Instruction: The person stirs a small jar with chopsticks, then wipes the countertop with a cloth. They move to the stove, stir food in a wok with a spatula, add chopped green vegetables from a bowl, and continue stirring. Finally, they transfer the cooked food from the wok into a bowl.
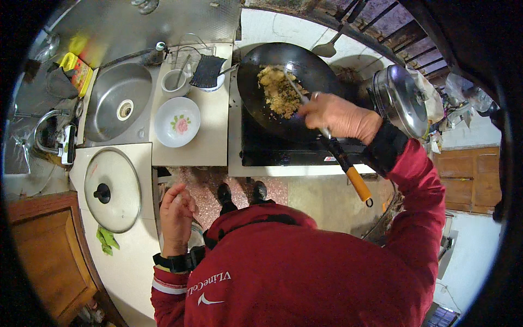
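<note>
A dark wok (pixel 322 77) stands on a black cooktop (pixel 282 153), with its handle, tipped in orange, pointing down to the right. Inside it lies browned, crumbly food (pixel 282 92) that looks like fried rice. My right hand (pixel 333 114) is closed around a thin metal utensil (pixel 295 88), whose far end is in the food; its tip is hard to make out. My left hand (pixel 177 214) hangs beside the counter edge with its fingers loosely bent and nothing in them. A white bowl (pixel 188 137) with a flower print sits on the counter left of the cooktop.
A steel sink (pixel 116 102) and a glass lid (pixel 118 204) are on the left, with a green cloth (pixel 107 240) below the lid. A mug (pixel 169 83) stands behind the bowl. Right of the wok is a lidded steel pot (pixel 400 100); a spatula (pixel 325 50) hangs behind.
</note>
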### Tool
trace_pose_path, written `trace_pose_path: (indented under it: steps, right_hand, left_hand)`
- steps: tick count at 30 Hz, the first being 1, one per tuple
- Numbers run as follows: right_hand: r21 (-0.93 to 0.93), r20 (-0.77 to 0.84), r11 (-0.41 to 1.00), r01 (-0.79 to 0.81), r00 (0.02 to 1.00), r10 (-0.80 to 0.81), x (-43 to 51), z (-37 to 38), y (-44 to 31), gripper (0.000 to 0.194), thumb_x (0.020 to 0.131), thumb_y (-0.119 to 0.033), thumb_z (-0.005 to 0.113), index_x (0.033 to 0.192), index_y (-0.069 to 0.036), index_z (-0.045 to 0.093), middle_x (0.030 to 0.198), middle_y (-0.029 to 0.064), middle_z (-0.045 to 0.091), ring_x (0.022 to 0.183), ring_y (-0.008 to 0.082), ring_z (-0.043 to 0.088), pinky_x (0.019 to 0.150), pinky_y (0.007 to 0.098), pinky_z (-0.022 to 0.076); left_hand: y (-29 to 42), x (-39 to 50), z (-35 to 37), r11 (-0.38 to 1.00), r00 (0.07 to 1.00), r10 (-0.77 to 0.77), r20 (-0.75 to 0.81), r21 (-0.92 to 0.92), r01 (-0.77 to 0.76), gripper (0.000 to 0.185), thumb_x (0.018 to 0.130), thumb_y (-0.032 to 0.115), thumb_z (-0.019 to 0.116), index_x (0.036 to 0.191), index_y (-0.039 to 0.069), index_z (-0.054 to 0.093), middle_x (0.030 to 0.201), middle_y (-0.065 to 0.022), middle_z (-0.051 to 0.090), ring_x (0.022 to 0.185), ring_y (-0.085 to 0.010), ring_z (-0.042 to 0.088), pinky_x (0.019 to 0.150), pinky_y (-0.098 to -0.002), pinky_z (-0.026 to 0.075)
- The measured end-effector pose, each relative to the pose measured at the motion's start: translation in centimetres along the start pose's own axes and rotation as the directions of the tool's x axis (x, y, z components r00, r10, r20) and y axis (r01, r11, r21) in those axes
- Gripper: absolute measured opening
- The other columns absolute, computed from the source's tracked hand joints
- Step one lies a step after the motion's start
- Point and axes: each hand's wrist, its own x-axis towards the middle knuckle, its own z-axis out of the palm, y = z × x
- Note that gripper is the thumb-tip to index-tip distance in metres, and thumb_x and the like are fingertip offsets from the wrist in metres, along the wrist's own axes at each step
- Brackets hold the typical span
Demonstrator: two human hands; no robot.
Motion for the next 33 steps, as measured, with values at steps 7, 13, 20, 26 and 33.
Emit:
trace_pose_path:
  steps: [7, 13, 20, 26, 33]
  right_hand:
    - [0.196, -0.198, 0.969, -0.149, 0.962, 0.188, -2.8, -2.8, -2.1, 0.009, 0.062, -0.003, 0.056, 0.069, -0.008, 0.051, 0.079, 0.0058, 0.056, 0.077, 0.0266, 0.056, 0.067, 0.0340, 0.0448]
    - [0.913, -0.344, 0.401, -0.078, 0.383, 0.857, -3.4, -2.8, -1.3, 0.011, 0.082, -0.012, 0.055, 0.088, -0.002, 0.053, 0.095, 0.0115, 0.058, 0.073, 0.0193, 0.061, 0.065, 0.0265, 0.0504]
    - [0.980, -0.200, 0.192, 0.055, 0.267, 0.943, -1.3, 1.2, 0.9, 0.017, 0.083, -0.014, 0.054, 0.091, 0.001, 0.054, 0.095, 0.0136, 0.060, 0.063, 0.0191, 0.062, 0.055, 0.0258, 0.0504]
    - [0.944, -0.314, 0.328, 0.018, 0.348, 0.883, -3.0, 2.9, -2.0, 0.016, 0.083, -0.013, 0.053, 0.086, 0.002, 0.058, 0.089, 0.0106, 0.061, 0.065, 0.0173, 0.061, 0.061, 0.0260, 0.0491]
    - [0.998, -0.043, 0.051, -0.040, 0.185, 0.982, -4.7, 8.3, -7.5, 0.011, 0.077, 0.004, 0.051, 0.086, 0.001, 0.055, 0.098, 0.0125, 0.056, 0.054, 0.0142, 0.055, 0.046, 0.0249, 0.0463]
  left_hand:
    - [-1.0, -1.1, 0.0, 0.998, 1.000, 0.013, -0.024, -0.056, -0.014, 0.022, 0.083, 0.010, 0.047, 0.104, 0.001, 0.049, 0.078, -0.0046, 0.049, 0.062, -0.0133, 0.046, 0.055, -0.0239, 0.039]
    - [-1.1, -0.9, -0.1, 0.998, 0.999, 0.053, 0.005, -0.029, -0.053, 0.023, 0.083, 0.011, 0.047, 0.104, 0.001, 0.049, 0.078, -0.0049, 0.049, 0.062, -0.0131, 0.047, 0.056, -0.0243, 0.040]
    - [-0.1, -0.7, -0.5, 0.999, 0.999, 0.032, 0.037, 0.006, -0.032, 0.024, 0.083, 0.013, 0.048, 0.105, 0.001, 0.050, 0.079, -0.0047, 0.048, 0.063, -0.0132, 0.047, 0.056, -0.0249, 0.041]
    - [0.4, -0.1, -1.4, 1.000, 0.999, 0.025, 0.033, -0.010, -0.024, 0.024, 0.083, 0.013, 0.049, 0.104, 0.001, 0.050, 0.079, -0.0044, 0.048, 0.063, -0.0138, 0.047, 0.056, -0.0247, 0.041]
    - [0.8, 1.4, -1.5, 0.999, 0.994, 0.010, 0.113, -0.045, -0.005, 0.025, 0.083, 0.013, 0.049, 0.105, 0.002, 0.050, 0.081, -0.0040, 0.049, 0.065, -0.0134, 0.047, 0.057, -0.0241, 0.040]
